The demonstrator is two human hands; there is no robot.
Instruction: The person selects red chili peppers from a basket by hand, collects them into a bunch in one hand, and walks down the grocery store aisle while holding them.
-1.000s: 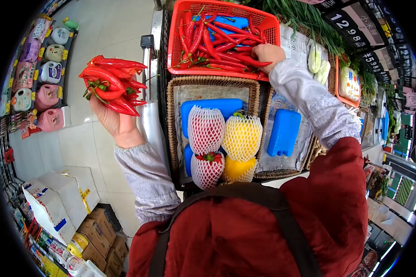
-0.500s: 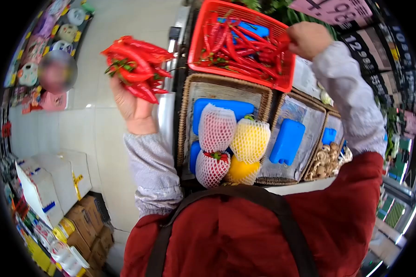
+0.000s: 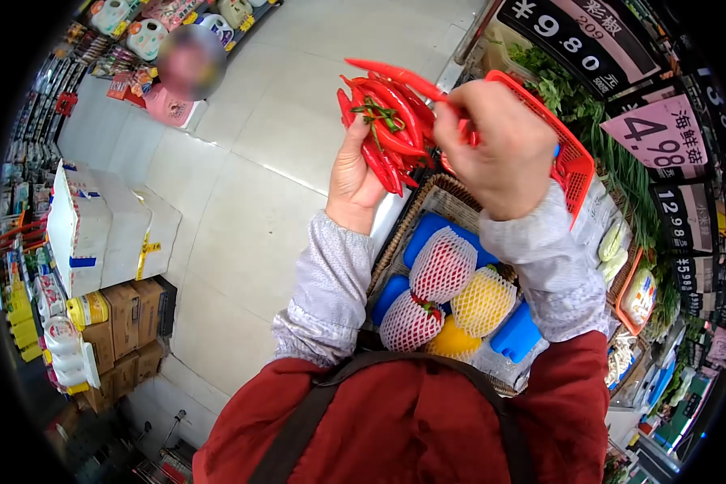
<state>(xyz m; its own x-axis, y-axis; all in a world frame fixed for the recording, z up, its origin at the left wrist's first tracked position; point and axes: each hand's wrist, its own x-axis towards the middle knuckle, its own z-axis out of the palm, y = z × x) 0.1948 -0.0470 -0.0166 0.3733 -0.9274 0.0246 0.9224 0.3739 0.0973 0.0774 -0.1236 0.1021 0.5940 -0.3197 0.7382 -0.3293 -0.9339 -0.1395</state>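
In the head view, my left hand (image 3: pixel 353 184) is closed around the lower part of a bunch of red chili peppers (image 3: pixel 391 121), green stems showing in the middle. My right hand (image 3: pixel 502 149) is beside the bunch with its fingers closed on a long red chili pepper (image 3: pixel 395 73), which reaches left over the bunch's top. More red shows under the right fingers; whether it is held too I cannot tell. Behind that hand is a red plastic basket (image 3: pixel 574 153), its contents mostly hidden. Below, net-wrapped red peppers (image 3: pixel 443 268) and yellow peppers (image 3: pixel 484 304) lie in a wicker basket (image 3: pixel 385 270).
Blue blocks (image 3: pixel 516 332) lie around the wrapped peppers. Leafy greens (image 3: pixel 613 153) and black price signs (image 3: pixel 581 36) line the right side. White foam boxes (image 3: pixel 97 230) and brown cartons (image 3: pixel 129 323) stand on the floor at left.
My right hand has come from the red basket over to the bunch with a chili pepper. The view has turned, and my left hand with the bunch appears further right.
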